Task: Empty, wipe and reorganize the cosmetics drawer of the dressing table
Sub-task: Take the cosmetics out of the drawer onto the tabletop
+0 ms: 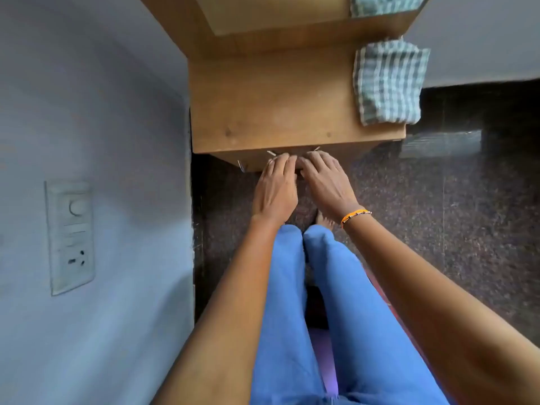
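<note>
The wooden dressing table (280, 106) stands in front of me, seen from above. Its drawer front (257, 163) shows only as a thin strip under the top's front edge, and the drawer looks pushed in. A metal bar handle (271, 153) pokes out on both sides of my hands. My left hand (276, 188) and my right hand (325, 182) lie side by side on that handle with fingers curled over it. The fingertips are partly hidden. A folded green-and-white checked cloth (388, 83) lies on the right side of the table top.
A mirror (277, 13) at the back of the table reflects the cloth. A blue wall with a switch and socket plate (70, 235) runs close on the left. Dark speckled floor (453, 200) spreads to the right. My legs in blue trousers (336, 302) fill the space below.
</note>
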The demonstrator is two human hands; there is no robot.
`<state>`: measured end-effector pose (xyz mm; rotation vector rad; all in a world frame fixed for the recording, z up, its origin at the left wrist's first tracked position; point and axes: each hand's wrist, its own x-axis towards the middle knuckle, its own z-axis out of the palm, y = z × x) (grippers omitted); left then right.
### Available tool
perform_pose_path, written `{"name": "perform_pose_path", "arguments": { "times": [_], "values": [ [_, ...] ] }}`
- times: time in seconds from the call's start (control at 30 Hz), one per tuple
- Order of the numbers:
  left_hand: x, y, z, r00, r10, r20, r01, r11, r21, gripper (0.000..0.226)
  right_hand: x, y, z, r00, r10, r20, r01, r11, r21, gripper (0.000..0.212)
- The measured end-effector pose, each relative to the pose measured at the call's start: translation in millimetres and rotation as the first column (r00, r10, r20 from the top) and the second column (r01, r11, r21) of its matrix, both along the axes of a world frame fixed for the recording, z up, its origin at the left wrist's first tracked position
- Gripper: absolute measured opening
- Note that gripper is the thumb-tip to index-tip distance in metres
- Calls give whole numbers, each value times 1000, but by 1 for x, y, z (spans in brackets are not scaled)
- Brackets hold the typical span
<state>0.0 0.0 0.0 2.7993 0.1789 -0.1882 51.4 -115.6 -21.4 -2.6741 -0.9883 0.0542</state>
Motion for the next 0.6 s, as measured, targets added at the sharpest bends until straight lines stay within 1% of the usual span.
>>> {"name": "perform_pose_path", "arguments": {
  "times": [0.03,0.1,0.17,0.2,0.23,0.33,0.4,0.47,0.53,0.6],
  "values": [
    [2,1,-5,999,12,-35,-12,1000,-15,35,1,2,-8,1000,5,-12,-6,1000,-16,30],
    [10,0,-20,999,40,-27,-40,999,-24,33,7,6,-24,999,-41,-31,40,999,-27,32],
    [17,-4,-34,998,47,-48,-49,998,-49,39,8,6,-42,994,-96,-51,94,995,-30,38],
    [20,-5,-43,999,41,-31,-43,997,-58,42,9,6,-51,993,-110,-32,109,994,-22,39],
    [22,-4,-52,999,39,2,-39,999,-37,45,9,5,-60,992,-122,10,122,992,-10,37],
    [23,9,-75,991,-38,127,24,994,107,49,12,10,-74,985,-141,100,140,990,16,33],
    [22,18,-85,976,-125,178,90,977,191,43,10,13,-82,977,-155,144,157,988,-1,26],
    [24,23,-92,963,-172,210,116,960,253,35,8,16,-90,971,-166,170,174,984,-31,19],
    [26,25,-101,951,-160,266,93,965,247,26,8,20,-96,973,-171,154,169,985,27,13],
    [24,21,-111,937,-107,334,42,980,197,19,9,19,-102,977,-161,139,148,984,99,13]
  ]
}}
